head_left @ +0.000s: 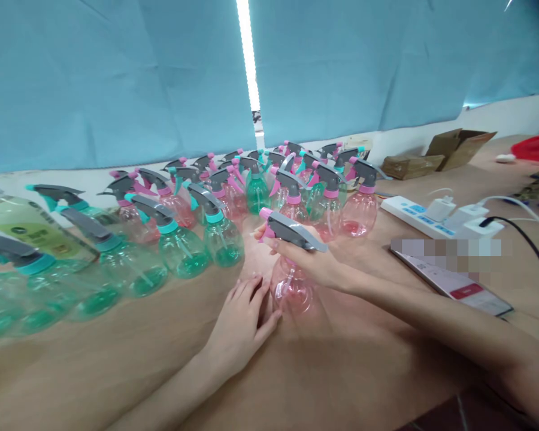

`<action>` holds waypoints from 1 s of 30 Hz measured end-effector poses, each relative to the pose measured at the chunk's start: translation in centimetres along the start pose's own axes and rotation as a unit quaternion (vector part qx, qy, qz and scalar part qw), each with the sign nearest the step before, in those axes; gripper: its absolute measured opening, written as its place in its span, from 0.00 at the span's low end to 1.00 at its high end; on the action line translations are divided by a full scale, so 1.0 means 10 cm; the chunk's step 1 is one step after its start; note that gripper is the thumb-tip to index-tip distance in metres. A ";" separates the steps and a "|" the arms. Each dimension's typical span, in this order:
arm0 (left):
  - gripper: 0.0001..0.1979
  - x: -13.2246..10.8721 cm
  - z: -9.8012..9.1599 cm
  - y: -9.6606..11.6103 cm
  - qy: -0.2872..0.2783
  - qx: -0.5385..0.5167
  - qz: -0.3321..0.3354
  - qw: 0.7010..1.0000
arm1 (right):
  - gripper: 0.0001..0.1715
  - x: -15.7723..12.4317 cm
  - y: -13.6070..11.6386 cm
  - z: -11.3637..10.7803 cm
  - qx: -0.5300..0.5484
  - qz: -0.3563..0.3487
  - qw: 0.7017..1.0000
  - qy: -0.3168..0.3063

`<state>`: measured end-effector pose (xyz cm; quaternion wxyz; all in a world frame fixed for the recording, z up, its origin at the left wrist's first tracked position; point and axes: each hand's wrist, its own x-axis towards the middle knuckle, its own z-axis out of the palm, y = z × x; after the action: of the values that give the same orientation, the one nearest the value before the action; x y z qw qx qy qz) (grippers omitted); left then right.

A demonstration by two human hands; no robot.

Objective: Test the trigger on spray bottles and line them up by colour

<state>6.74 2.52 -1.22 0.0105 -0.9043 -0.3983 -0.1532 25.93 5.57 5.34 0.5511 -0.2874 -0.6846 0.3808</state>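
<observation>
My hands [238, 323]: 2 | pink bottle [291, 287] in my right hand [305, 257]: 1 | spray bottles [179, 251] on the table: roughly 25, back rows overlap too much for an exact count | big labelled bottle [27, 224]: 1 | power strip [408, 215]: 1 | plugs [440, 209]: 3 | boxes [458, 148]: 2

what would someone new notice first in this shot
Clear plastic spray bottles with grey triggers, tinted teal or pink, crowd the far side of a light wooden table. Nearest, the right hand grips a pink-tinted spray bottle by its head, the left hand flat beside it.
</observation>
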 end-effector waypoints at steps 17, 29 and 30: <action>0.19 -0.01 0.01 -0.02 0.018 -0.010 0.007 1.000 | 0.10 0.00 -0.01 0.00 -0.008 -0.003 1.000 0.007; 0.18 -0.02 0.00 -0.01 0.017 -0.010 0.003 1.000 | 0.11 0.00 0.04 -0.03 -0.041 0.004 0.999 0.005; 0.18 -0.02 0.00 -0.01 0.014 -0.008 0.003 1.000 | 0.11 0.00 0.05 -0.03 -0.044 0.005 0.999 0.004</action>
<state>6.54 2.49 -1.27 0.0091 -0.9032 -0.3941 -0.1695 26.17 5.91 4.95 0.5385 -0.3159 -0.6972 0.3522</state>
